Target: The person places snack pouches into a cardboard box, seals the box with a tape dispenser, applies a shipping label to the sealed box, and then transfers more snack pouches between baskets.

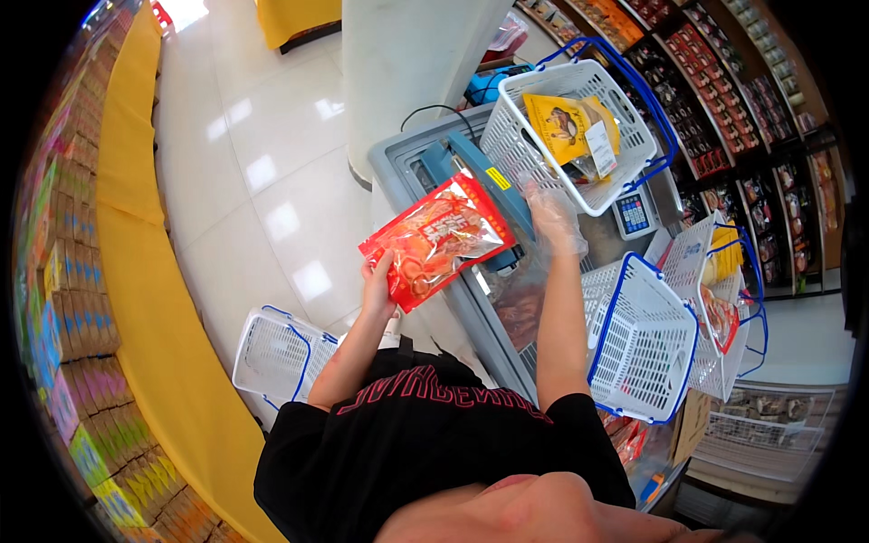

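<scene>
My left hand (380, 285) grips the lower left corner of a glossy red food pouch (441, 237), which is tilted over the counter's edge. The pouch's far edge lies across a blue-grey bar heat sealer (501, 203). My right hand (553, 214) wears a clear plastic glove. It lies against the sealer's long arm, below a white basket (584, 81); whether its fingers close on the arm is hard to see. That basket has blue handles and holds a yellow pouch (560, 125) with a white label.
The sealer rests on a grey-rimmed display freezer (400, 153). A keypad scale (635, 214) stands beside the basket. More white baskets (645, 339) sit at right, and another basket (271, 353) stands on the floor. A white pillar (400, 68) rises ahead. Stocked shelves (713, 81) line the right.
</scene>
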{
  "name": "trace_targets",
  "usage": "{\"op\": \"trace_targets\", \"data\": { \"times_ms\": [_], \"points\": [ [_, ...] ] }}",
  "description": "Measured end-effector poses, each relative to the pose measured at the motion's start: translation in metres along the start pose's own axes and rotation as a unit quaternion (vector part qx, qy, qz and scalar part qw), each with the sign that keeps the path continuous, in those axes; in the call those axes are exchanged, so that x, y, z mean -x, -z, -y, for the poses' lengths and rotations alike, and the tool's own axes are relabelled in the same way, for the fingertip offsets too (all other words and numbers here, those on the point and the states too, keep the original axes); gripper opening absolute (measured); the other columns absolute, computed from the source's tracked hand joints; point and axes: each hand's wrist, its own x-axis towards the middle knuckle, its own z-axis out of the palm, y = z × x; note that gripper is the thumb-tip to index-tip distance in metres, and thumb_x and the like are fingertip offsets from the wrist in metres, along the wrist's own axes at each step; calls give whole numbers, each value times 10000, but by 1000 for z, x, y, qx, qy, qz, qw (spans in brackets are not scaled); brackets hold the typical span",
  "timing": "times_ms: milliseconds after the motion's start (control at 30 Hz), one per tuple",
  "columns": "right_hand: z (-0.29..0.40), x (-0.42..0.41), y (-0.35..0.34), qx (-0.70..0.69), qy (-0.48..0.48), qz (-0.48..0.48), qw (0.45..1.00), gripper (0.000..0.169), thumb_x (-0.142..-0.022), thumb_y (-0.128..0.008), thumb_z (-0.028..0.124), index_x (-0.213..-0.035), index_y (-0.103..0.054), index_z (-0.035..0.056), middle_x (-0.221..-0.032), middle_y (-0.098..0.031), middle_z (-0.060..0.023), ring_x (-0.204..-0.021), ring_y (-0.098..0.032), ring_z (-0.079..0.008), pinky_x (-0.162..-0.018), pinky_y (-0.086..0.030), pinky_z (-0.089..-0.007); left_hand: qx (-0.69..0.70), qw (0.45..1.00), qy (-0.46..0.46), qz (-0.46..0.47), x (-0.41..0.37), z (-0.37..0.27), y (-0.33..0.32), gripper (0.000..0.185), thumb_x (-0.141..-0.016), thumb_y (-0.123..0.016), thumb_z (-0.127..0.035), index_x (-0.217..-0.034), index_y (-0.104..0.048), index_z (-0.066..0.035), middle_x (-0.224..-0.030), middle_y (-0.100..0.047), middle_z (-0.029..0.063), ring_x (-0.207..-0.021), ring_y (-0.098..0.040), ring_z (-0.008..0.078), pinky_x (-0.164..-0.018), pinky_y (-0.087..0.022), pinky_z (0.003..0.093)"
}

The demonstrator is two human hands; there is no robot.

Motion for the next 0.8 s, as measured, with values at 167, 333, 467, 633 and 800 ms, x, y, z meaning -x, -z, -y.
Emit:
{"op": "trace_targets", "data": {
  "times_ms": [167, 333, 467, 633, 800],
  "points": [
    [11, 3, -1, 42, 5, 19, 999, 682, -915, -242, 497, -805, -645, -41, -845, -600, -271, -854, -575, -417, -760, -414, -495, -7, 1000, -16, 3, 7, 2, -23, 585, -812, -657, -157, -1196, -230, -45, -1173, -438, 151, -1043, -517, 229, -836, -491, 358],
    [-23, -5, -39, 52, 9, 44, 998, 641, -928, -248, 445, -797, -643, -43, -838, -597, -273, -851, -566, -427, -761, -410, -499, -26, 999, -34, -3, -3, 5, -15, 516, -821, -643, -144, -1150, -249, -91, -1135, -455, 145, -1010, -540, 230, -805, -516, 377],
    [-48, -5, -75, -56, 27, -61, 996, 589, -930, -290, 393, -741, -633, -46, -772, -587, -280, -788, -554, -447, -724, -402, -517, -25, 999, -44, -1, -7, 7, -8, 528, -819, -644, -141, -1159, -243, -86, -1138, -451, 151, -1009, -540, 230, -798, -519, 372],
    [-57, -9, -83, -89, 35, -64, 993, 606, -930, -289, 402, -712, -628, -50, -752, -581, -286, -773, -555, -451, -712, -396, -523, -38, 998, -42, -4, -6, 6, -8, 544, -817, -647, -144, -1171, -239, -78, -1139, -450, 153, -1005, -541, 232, -802, -516, 374],
    [-61, -12, -79, -108, -18, 3, 994, 630, -927, -291, 431, -709, -617, -62, -735, -572, -293, -757, -553, -458, -694, -393, -521, -33, 999, -43, -9, -8, 5, -10, 537, -819, -646, -149, -1168, -244, -79, -1141, -450, 150, -1007, -537, 230, -805, -513, 371]
  ]
}}
